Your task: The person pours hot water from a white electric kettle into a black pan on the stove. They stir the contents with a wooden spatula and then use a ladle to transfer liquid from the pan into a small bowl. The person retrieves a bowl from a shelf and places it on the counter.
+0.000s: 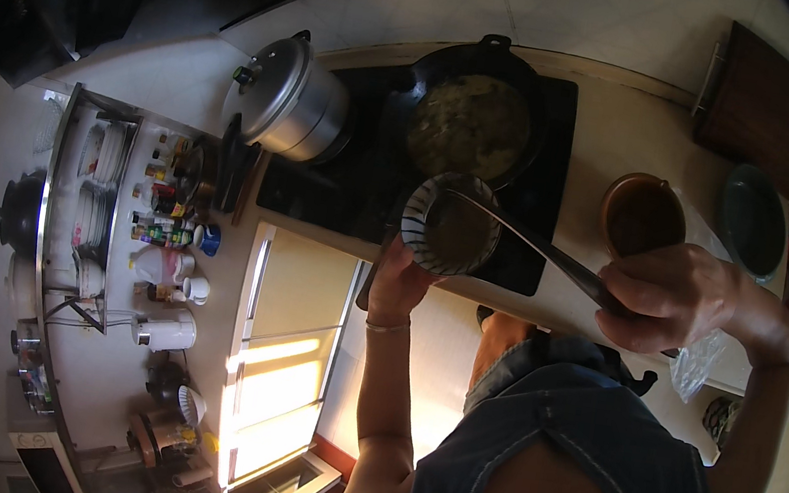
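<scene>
My left hand (404,283) holds a white bowl with dark stripes (418,229) at the stove's front edge. Brownish contents show inside the bowl. In my right hand (675,297) is the handle of a long metal utensil (549,251), perhaps a ladle or spoon; its far end reaches into the bowl, and its tip is hard to make out. Just beyond the bowl, a black wok (493,52) with yellowish food in liquid (470,125) sits on the black cooktop (340,201).
Left of the wok stands a silver pressure cooker (308,109). A brown pot (608,208), a clear plastic bag (697,361) and a green basin (750,217) are at the right, below a dark wooden board (769,110). Bottles (162,233) and a dish rack (118,208) line the left counter.
</scene>
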{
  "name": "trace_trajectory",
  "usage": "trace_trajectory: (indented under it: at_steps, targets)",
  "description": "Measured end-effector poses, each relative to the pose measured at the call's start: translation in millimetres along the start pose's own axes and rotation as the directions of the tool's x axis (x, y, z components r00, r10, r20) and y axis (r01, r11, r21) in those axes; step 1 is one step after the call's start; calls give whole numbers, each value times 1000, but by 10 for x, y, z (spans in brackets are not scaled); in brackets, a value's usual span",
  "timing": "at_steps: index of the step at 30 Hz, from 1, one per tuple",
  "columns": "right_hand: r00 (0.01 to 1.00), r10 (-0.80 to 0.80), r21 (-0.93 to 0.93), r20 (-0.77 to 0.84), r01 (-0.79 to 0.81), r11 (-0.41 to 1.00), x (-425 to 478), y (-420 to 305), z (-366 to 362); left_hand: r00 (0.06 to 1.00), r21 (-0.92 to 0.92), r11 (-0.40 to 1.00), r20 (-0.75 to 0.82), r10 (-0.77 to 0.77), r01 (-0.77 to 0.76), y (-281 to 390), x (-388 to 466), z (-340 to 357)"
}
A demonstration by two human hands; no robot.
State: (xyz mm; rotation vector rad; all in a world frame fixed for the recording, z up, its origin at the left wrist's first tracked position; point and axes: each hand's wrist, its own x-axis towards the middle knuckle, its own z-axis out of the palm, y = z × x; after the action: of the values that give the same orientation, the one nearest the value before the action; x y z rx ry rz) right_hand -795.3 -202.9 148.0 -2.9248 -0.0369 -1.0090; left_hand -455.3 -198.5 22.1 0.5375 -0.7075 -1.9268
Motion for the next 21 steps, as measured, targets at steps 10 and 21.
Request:
trace_trajectory:
  at_steps: [10, 21]
  targets:
    - [987, -43, -184, 155, 72, 980, 439, 24, 240, 982, 7, 998, -181, 56, -56, 93, -112, -124]
    - [936, 13, -358, 353, 123, 926, 956, -204, 568, 942, 129, 985, -301, 146, -112, 309, -240, -281]
